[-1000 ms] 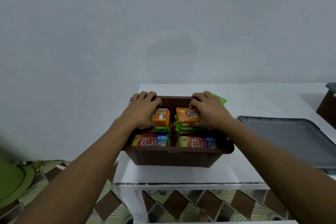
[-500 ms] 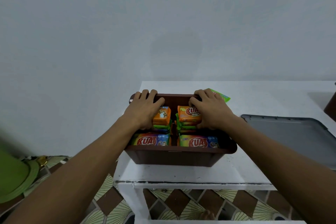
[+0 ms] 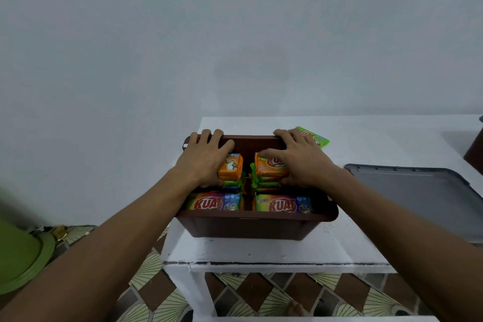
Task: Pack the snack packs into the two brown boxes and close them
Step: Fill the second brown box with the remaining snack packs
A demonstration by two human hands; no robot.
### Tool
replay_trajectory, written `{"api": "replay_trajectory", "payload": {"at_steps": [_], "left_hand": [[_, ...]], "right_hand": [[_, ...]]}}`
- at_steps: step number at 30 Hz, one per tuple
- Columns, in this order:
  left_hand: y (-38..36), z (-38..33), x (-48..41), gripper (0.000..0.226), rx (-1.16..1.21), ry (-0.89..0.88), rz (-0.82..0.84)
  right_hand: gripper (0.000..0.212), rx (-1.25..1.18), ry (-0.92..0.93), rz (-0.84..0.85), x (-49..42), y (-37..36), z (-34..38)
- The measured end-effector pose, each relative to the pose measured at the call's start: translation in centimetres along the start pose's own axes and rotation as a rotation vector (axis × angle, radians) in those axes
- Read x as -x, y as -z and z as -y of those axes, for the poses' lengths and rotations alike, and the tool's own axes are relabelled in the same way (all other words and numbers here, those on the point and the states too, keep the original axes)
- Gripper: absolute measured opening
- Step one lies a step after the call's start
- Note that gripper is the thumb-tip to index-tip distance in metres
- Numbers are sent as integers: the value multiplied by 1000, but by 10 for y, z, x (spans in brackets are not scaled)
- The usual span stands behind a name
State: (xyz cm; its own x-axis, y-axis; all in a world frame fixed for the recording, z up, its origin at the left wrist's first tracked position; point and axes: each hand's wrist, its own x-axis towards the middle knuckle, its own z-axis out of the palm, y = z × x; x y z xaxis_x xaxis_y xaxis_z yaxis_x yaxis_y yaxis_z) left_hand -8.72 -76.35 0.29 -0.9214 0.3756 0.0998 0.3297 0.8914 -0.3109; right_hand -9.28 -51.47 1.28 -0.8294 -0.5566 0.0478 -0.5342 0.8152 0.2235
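White surface (image 3: 261,251) carries one brown box (image 3: 251,225) with four stacks of snack packs (image 3: 283,204) — left grip (image 3: 206,162) and right grip (image 3: 300,162), both flat and unclenched, each press one rear stack — one green pack (image 3: 315,137) lies behind.

I face a plain pale grey painted wall (image 3: 235,34); my white painted wooden table (image 3: 261,251) stands on brown-and-cream fan-patterned floor tiles (image 3: 156,293).

We read KUAT on the left rainbow pack (image 3: 214,202), just nearer us than the left hand (image 3: 206,162) | KUAT on the right rainbow pack (image 3: 283,204), nearer than the right hand (image 3: 298,162) | KUA, partly covered, on the orange pack (image 3: 270,165) beneath the right hand
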Motion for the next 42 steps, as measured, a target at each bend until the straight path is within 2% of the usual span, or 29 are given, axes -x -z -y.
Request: {"api": "replay_trajectory", "payload": {"at_steps": [7,12,16,19,24,27,30,34,38,42], "left_hand": [[3,3,-1,94,76,13,23],[15,1,-15,76,209,115,-65],[18,1,-41,71,312,75,-139],[21,-3,-69,54,394,47,-113],[17,-13,-127,42,464,3,-37],[9,-20,-161,42,463,-11,-12],[0,-33,-197,45,422,-43,84],[-13,-56,-235,56,367,-108,235],[-23,-79,-263,76,285,-170,374],[-28,-85,-276,94,106,-203,448]], "right_hand": [[81,-102,-5,-40,0,-4,-4],[51,-435,-56,-211,-2,-3,-9],[14,-880,-160,-371,-2,2,-26],[7,-1060,-304,-495,-4,-2,-51],[13,-1040,-411,-475,-9,-34,-105],[14,-1040,-443,-449,-10,-57,-128],[14,-974,-461,-379,-20,-83,-150],[17,-801,-415,-184,-38,-115,-176],[32,-642,-265,-32,-45,-134,-190],[33,-476,-238,-81,-44,-144,-205]]}}
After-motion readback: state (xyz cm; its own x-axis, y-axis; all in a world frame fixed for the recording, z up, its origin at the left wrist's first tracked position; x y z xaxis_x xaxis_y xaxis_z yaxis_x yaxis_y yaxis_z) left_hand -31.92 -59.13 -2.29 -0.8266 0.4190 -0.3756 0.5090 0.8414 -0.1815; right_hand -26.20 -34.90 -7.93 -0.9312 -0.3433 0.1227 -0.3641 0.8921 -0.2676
